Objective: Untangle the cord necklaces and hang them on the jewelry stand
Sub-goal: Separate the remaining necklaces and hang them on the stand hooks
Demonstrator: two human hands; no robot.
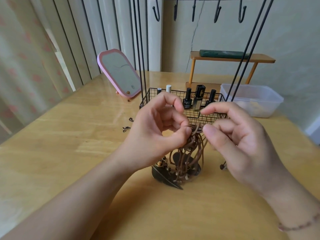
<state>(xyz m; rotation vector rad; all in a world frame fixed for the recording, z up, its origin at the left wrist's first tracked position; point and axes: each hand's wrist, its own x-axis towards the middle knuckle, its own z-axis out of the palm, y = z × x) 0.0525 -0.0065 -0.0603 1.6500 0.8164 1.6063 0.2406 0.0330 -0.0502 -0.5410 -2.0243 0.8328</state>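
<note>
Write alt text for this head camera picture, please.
Two bare hands, left hand and right hand, pinch a tangle of brown cord necklaces above a wooden table. Behind stands a black wire jewelry stand, its hooks empty.

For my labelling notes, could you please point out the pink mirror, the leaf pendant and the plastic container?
pink mirror point(119, 73), head view, glass centre.
leaf pendant point(164, 179), head view, blade.
plastic container point(270, 108), head view, front wall.

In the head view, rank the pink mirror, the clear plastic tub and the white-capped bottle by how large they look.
1. Pink-framed tabletop mirror
2. Clear plastic tub, close to the mirror, so unsure
3. White-capped bottle, clearly smallest
</note>
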